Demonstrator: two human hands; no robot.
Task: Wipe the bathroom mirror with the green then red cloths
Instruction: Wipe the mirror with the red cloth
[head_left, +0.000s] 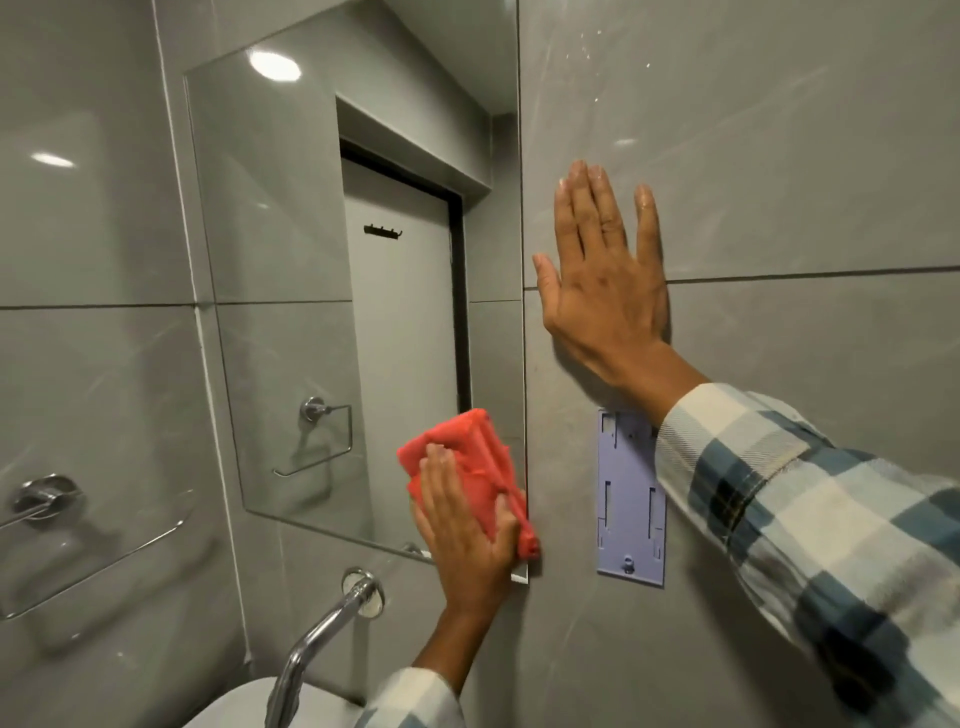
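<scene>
Left hand (470, 525) is what I see first, pressed flat against the red cloth (470, 462) with the fingers spread over it and the thumb curled round its right edge, holding the folded cloth to the glass at the lower right corner of the mirror (291, 291); the wrist bends back and the forearm rises from below in a plaid sleeve (410, 699); the cloth's right edge hangs over the mirror's edge onto the grey tiled wall (779, 130); I can read no brand, label or writing on the cloth or anywhere else. My right hand (605, 275) lies fully open and empty, palm flat on the wall just right of the mirror, fingers pointing up and slightly apart, the arm stretched out from the right in a matching plaid sleeve (810, 519); just below that wrist a pale purple plastic plate (631, 514) is fixed to the wall, with slots and a small hook but no lettering I can make out. Under the mirror a chrome tap (322, 634) curves down toward a white basin (234, 709); in the mirror I see a reflected door and towel ring; a chrome towel rail (47, 501) sits on the left wall.
</scene>
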